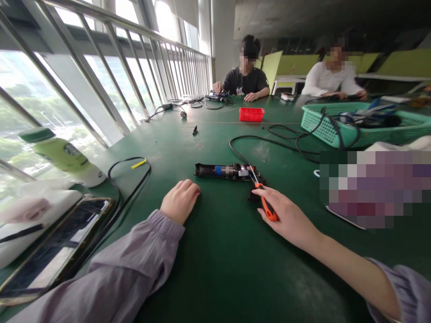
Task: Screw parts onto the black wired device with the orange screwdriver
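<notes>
My right hand (286,211) grips a screwdriver (268,207) by its orange and black handle. The shaft slants up and left, its tip among the wires of an opened black corded device (222,171). That device lies sideways on the green table, with a blue band, a metallic cylinder and small wires exposed. From its right part a black cord (242,138) loops away. My left hand (181,200) rests on the table in a loose fist, just below the device's left end and apart from it; no object shows in its fingers.
Beyond the device stand a red tray (251,115) and a small black part (195,130). A green basket (316,121) of tools and cables is at right. A phone (57,246), a bottle (63,157) and a looped strap (116,179) lie left. Two people sit across the table (215,269).
</notes>
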{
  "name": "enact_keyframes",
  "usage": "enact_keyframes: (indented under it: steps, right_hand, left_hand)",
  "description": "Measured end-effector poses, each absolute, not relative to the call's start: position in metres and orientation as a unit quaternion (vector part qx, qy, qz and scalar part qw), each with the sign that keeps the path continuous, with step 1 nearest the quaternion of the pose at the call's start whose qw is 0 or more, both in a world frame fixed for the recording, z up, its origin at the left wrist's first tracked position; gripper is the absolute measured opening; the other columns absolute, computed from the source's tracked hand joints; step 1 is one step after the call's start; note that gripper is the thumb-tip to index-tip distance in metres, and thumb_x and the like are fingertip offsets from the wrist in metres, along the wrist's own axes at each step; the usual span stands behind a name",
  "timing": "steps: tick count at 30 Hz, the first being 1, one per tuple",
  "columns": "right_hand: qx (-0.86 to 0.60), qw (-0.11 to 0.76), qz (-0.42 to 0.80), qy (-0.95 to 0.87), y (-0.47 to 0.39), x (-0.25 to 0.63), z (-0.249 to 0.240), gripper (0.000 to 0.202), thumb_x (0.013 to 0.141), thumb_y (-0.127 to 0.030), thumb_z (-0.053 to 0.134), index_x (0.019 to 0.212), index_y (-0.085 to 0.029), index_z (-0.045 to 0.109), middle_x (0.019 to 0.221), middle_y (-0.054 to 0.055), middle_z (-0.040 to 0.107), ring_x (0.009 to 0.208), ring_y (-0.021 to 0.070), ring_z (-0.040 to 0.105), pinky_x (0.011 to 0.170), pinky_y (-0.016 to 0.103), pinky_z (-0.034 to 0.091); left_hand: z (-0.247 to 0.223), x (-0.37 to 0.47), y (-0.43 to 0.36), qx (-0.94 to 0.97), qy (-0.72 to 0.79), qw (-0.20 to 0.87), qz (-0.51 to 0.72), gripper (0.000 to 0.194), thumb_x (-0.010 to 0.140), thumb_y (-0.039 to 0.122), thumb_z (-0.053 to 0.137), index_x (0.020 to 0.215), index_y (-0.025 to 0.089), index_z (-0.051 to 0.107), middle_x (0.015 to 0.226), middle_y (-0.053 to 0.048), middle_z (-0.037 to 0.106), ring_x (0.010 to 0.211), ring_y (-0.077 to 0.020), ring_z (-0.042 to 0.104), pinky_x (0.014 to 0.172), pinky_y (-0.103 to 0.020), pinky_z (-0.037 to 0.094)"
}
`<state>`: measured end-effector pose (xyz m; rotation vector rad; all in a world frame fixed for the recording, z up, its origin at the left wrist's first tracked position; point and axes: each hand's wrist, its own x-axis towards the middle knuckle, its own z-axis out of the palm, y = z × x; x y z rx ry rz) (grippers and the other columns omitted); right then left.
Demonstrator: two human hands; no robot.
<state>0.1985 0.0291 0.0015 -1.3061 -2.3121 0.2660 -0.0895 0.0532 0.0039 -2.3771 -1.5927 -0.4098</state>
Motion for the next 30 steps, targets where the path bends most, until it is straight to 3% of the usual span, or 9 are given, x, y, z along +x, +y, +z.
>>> enact_keyframes:
  steps: [10,18,30]
  right_hand:
    - [-0.469,0.252,0.093,-0.841,0.032,0.199,-0.003,0.039,0.081,-0.019,0.048,0.12,-0.024,0.048,0.125,0.008,0.055,0.12,0.0219,0.05,0.102,0.042,0.04]
    - [-0.525,0.319,0.188,-0.766,0.03,0.2,0.002,0.035,0.082,-0.026,0.05,0.117,-0.023,0.048,0.107,0.007,0.062,0.097,0.0207,0.062,0.088,0.035,0.048]
    - [-0.498,0.328,0.209,-0.776,0.028,0.197,0.004,0.034,0.08,-0.023,0.052,0.114,-0.024,0.049,0.107,0.006,0.062,0.095,0.0195,0.062,0.087,0.034,0.048]
  left_hand:
    - [0.0,0.016,0.083,-0.869,-0.464,0.067,-0.157,0.014,0.089,0.016,0.045,0.083,0.018,0.057,0.09,-0.006,0.058,0.086,-0.0193,0.054,0.074,-0.031,0.046]
    - [-0.001,0.011,0.081,-0.845,-0.485,0.015,-0.227,0.015,0.092,0.018,0.04,0.09,0.017,0.054,0.087,-0.004,0.06,0.083,-0.0158,0.057,0.074,-0.027,0.047]
    - [0.0,0.001,0.097,-0.787,-0.431,-0.009,-0.442,0.019,0.087,0.017,0.046,0.089,0.018,0.065,0.088,-0.004,0.062,0.084,-0.0131,0.059,0.077,-0.025,0.05]
